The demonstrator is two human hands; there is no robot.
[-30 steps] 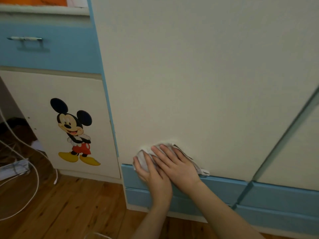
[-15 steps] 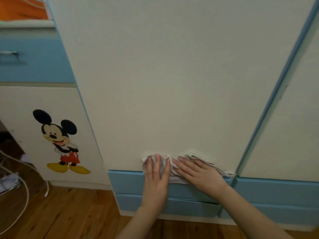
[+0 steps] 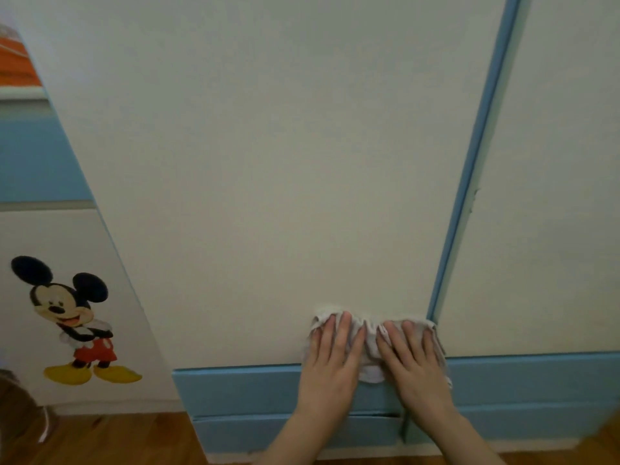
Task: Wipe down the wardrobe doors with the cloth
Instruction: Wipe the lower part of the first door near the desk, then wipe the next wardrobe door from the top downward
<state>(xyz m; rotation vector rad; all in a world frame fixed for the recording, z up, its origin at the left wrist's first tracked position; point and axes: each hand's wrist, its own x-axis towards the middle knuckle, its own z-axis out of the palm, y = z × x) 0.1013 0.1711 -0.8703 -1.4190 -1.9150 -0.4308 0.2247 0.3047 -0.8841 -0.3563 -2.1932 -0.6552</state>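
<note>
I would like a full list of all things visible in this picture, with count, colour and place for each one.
wardrobe door: two in view, cream, the wide one in the centre and a second at the right edge.
blue strip: one, blue, upright between the two doors.
base panel: one, blue, along the bottom under the doors.
cloth: one, whitish, pressed flat at the bottom right corner of the centre door.
cartoon mouse sticker: one, black, red and yellow, on the cream cabinet panel at the left.
floor: one, brown wood, at the bottom left.
left hand: one, flat on the left part of the cloth.
right hand: one, flat on the right part of the cloth.
</note>
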